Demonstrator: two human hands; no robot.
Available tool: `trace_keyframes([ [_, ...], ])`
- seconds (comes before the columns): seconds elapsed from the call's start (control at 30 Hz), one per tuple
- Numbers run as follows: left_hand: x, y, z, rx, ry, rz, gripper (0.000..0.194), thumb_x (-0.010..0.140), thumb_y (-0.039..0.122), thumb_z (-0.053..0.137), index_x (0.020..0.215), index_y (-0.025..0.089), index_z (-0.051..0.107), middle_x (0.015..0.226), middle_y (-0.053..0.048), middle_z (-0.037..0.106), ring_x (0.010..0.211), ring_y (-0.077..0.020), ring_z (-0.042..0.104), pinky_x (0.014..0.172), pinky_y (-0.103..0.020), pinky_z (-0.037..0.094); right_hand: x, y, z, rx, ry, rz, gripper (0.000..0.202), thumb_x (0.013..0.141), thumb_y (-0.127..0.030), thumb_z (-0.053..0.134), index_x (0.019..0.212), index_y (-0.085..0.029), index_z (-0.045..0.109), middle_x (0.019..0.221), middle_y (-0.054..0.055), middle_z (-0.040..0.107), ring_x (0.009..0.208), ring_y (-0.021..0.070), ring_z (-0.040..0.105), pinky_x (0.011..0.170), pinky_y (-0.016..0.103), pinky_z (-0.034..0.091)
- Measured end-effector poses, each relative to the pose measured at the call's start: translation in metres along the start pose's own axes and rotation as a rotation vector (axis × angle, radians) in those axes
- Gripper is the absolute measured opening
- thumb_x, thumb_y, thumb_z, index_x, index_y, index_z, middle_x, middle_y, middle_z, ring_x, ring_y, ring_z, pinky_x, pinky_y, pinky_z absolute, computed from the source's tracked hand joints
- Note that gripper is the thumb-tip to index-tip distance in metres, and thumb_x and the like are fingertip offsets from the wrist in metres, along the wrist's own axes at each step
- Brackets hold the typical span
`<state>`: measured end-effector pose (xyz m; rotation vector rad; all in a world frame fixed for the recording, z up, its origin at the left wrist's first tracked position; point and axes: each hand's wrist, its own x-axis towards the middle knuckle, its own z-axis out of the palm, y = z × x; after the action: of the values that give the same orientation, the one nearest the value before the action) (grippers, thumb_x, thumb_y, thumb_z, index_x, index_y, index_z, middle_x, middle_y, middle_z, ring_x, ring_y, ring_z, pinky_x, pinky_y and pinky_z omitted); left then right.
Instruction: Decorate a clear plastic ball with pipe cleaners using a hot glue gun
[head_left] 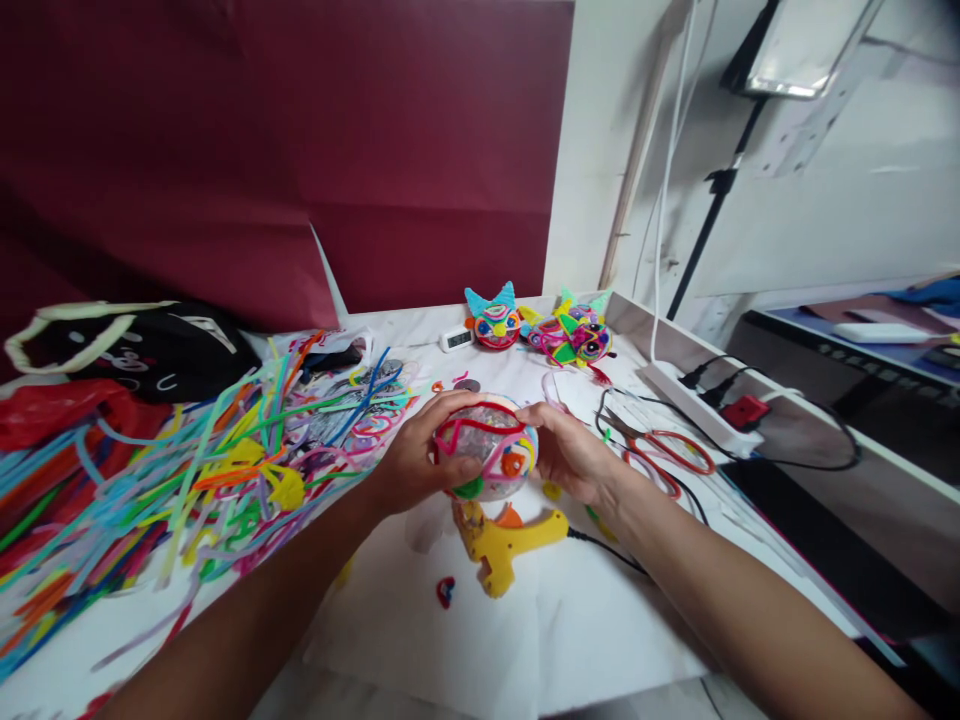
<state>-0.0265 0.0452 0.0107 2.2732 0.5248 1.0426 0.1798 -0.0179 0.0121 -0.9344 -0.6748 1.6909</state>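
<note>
Between my two hands is a rounded clear ball (pixel 491 480) partly covered with coloured pipe cleaners. My left hand (pixel 424 450) wraps its left side, thumb across the front. At the upper right, the fingers of my right hand (pixel 566 450) pinch a red pipe cleaner (pixel 487 408) that runs over the top of the ball. An orange coil in a white ring and a green patch show on its front. Just below lies a yellow hot glue gun (pixel 514 540) on the white table (pixel 600 630). A small red and blue coil (pixel 445 592) rests nearer to me.
Many loose pipe cleaners (pixel 247 470) spread over the left side, beside a black bag (pixel 150 350). Two finished-looking pipe-cleaner figures, one blue-eared (pixel 496 318) and one pink (pixel 574 335), stand at the back. Orange-handled scissors (pixel 675 452), a power strip (pixel 701 410) and cables lie right.
</note>
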Motion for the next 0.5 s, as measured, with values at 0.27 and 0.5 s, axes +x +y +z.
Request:
trace_keyframes([
  [0.27, 0.019, 0.006, 0.001, -0.093, -0.113, -0.132, 0.070, 0.077, 0.058, 0.069, 0.136, 0.024, 0.052, 0.134, -0.009, 0.059, 0.121, -0.0306, 0.058, 0.104, -0.041, 0.046, 0.008, -0.009, -0.011, 0.046, -0.025, 0.010, 0.022, 0.075, -0.028, 0.062, 0.090, -0.015, 0.068, 0.063, 0.002, 0.071, 0.047, 0.0145, 0.062, 0.041, 0.022, 0.048],
  [0.5, 0.033, 0.011, -0.003, -0.020, -0.166, -0.118, 0.071, 0.078, 0.056, 0.069, 0.138, 0.024, 0.048, 0.139, -0.009, 0.054, 0.126, -0.0315, 0.053, 0.106, -0.040, 0.043, 0.007, -0.018, -0.013, 0.065, -0.011, 0.000, 0.020, 0.079, -0.027, 0.056, 0.091, -0.014, 0.067, 0.058, 0.000, 0.069, 0.041, 0.0141, 0.059, 0.036, 0.021, 0.046],
])
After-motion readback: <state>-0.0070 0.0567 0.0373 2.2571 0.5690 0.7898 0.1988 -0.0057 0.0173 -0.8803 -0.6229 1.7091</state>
